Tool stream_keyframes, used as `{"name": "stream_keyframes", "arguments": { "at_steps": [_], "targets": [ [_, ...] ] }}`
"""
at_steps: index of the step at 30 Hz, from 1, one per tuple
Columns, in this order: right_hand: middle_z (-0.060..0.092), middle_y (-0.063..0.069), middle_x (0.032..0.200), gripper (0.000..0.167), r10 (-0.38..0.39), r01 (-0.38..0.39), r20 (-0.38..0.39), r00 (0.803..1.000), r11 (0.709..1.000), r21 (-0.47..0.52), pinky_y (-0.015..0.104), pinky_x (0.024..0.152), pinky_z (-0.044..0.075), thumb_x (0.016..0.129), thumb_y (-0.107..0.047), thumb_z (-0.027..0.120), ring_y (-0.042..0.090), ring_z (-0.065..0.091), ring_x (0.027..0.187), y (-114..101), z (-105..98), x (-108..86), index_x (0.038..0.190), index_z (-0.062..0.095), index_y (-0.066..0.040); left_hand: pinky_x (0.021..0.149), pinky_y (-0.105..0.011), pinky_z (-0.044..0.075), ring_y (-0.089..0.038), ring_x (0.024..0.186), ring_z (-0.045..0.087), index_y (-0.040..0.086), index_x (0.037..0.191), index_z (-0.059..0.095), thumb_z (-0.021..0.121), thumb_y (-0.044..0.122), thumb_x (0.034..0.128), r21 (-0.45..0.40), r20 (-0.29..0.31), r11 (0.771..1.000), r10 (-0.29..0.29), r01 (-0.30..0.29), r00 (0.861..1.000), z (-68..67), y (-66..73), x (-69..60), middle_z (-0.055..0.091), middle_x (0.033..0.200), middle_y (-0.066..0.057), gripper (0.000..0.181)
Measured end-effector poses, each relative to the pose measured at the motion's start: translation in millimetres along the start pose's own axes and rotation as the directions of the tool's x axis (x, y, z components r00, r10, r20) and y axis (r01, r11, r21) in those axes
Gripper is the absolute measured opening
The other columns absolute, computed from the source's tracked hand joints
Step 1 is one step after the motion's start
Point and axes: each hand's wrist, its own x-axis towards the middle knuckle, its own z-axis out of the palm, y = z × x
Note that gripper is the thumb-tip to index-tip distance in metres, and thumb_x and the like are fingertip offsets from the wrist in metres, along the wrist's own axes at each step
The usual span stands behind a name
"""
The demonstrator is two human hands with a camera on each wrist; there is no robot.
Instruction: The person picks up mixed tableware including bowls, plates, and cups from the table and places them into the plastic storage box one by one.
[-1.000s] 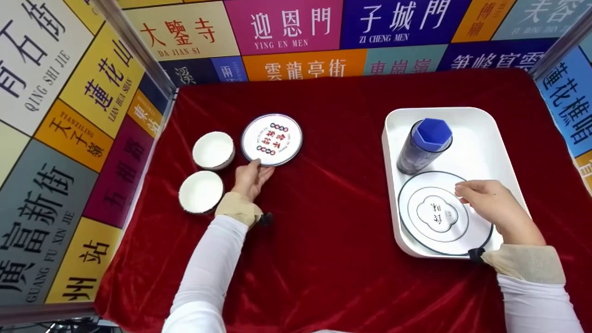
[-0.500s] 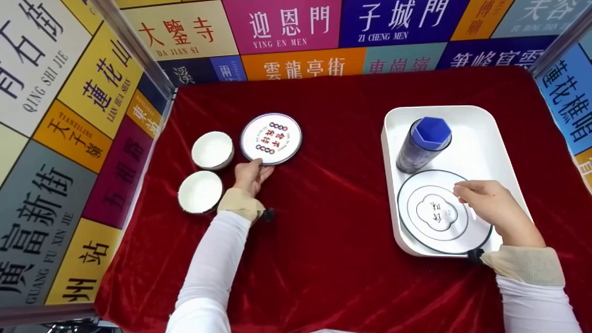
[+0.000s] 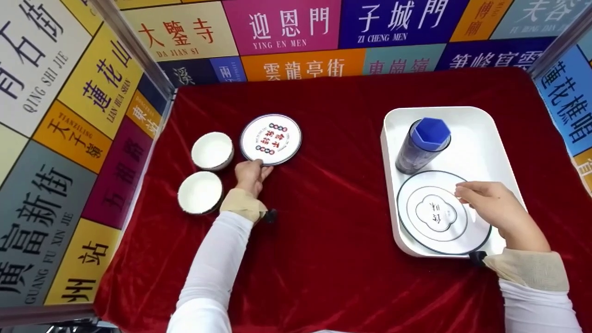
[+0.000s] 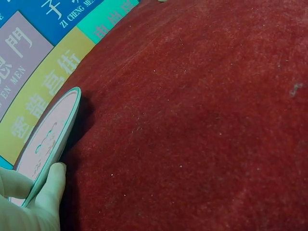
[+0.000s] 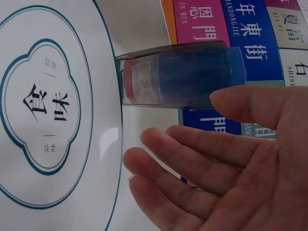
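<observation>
My left hand (image 3: 249, 177) pinches the near edge of a small round plate (image 3: 272, 139) with a blue rim and red lettering. In the left wrist view the small plate (image 4: 50, 132) appears edge-on, thumb on one side and fingers on the other. My right hand (image 3: 497, 206) hovers over a larger white plate (image 3: 434, 231) lying in a white tray (image 3: 481, 134). Its fingers are loosely bent and hold nothing in the right wrist view. Beyond that plate stands a smoky clear tumbler (image 3: 409, 155), with a blue hexagonal cup (image 3: 433, 133) inside it.
Two white bowls (image 3: 212, 150) (image 3: 200, 192) stand left of the small plate, one nearer than the other. Red cloth (image 3: 333, 199) covers the table. Panels with coloured street names (image 3: 296, 27) rise along the back and sides.
</observation>
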Motion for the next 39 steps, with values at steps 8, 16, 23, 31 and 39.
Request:
{"name": "stream_keyframes", "arguments": {
  "at_steps": [8, 16, 23, 31, 39],
  "targets": [
    [0.070, 0.007, 0.114, 0.055, -0.028, 0.028, -0.007, 1.000, 1.000, 0.003, 0.009, 0.075, 0.046, 0.106, -0.031, 0.049, -0.014, 0.055, 0.087, -3.3, 2.4, -1.0, 0.136, 0.053, 0.014, 0.096, -0.034, 0.059, -0.037, 0.126, 0.060, -0.014, 0.149, 0.033, 0.047, -0.014, 0.0937, -0.052, -0.007, 0.999, 0.017, -0.018, 1.000, 0.1, -0.4, -0.4, 0.049, 0.143, -0.031, 0.057],
    [0.061, -0.026, 0.093, 0.053, -0.047, 0.047, -0.006, 0.999, 0.999, 0.020, 0.011, 0.077, 0.047, 0.106, -0.029, 0.050, -0.012, 0.057, 0.087, -6.2, 3.0, -0.1, 0.135, 0.054, 0.014, 0.093, -0.031, 0.060, -0.036, 0.126, 0.061, -0.015, 0.147, 0.036, 0.047, -0.014, 0.0949, -0.051, -0.005, 0.998, 0.026, -0.026, 1.000, -0.4, -2.6, 0.6, 0.049, 0.144, -0.029, 0.054],
    [0.062, -0.024, 0.092, 0.052, -0.066, 0.067, -0.021, 0.998, 0.997, 0.038, 0.009, 0.077, 0.048, 0.106, -0.028, 0.050, -0.011, 0.058, 0.086, -7.5, 3.3, -0.9, 0.133, 0.055, 0.016, 0.096, -0.035, 0.059, -0.036, 0.128, 0.059, -0.016, 0.145, 0.037, 0.046, -0.015, 0.0942, -0.067, 0.013, 0.997, 0.050, -0.049, 0.999, -0.3, -3.4, 0.8, 0.049, 0.144, -0.029, 0.052],
    [0.060, -0.026, 0.091, 0.053, -0.047, 0.047, -0.009, 0.999, 0.998, 0.044, 0.009, 0.077, 0.047, 0.106, -0.028, 0.050, -0.012, 0.057, 0.087, -7.7, 3.4, -0.9, 0.135, 0.053, 0.016, 0.097, -0.035, 0.058, -0.035, 0.129, 0.057, -0.017, 0.144, 0.038, 0.046, -0.016, 0.0938, -0.067, 0.042, 0.996, 0.058, -0.055, 0.997, 0.1, -3.4, -1.5, 0.049, 0.144, -0.029, 0.051],
    [0.062, -0.023, 0.094, 0.053, -0.041, 0.041, -0.010, 0.999, 0.999, 0.034, 0.008, 0.076, 0.046, 0.105, -0.028, 0.051, -0.012, 0.057, 0.086, -7.7, 3.6, -1.3, 0.135, 0.053, 0.016, 0.092, -0.032, 0.060, -0.035, 0.128, 0.059, -0.016, 0.144, 0.039, 0.046, -0.015, 0.0943, -0.053, 0.053, 0.998, 0.039, -0.036, 0.998, -1.2, -2.4, -3.8, 0.051, 0.142, -0.028, 0.050]
  ]
}}
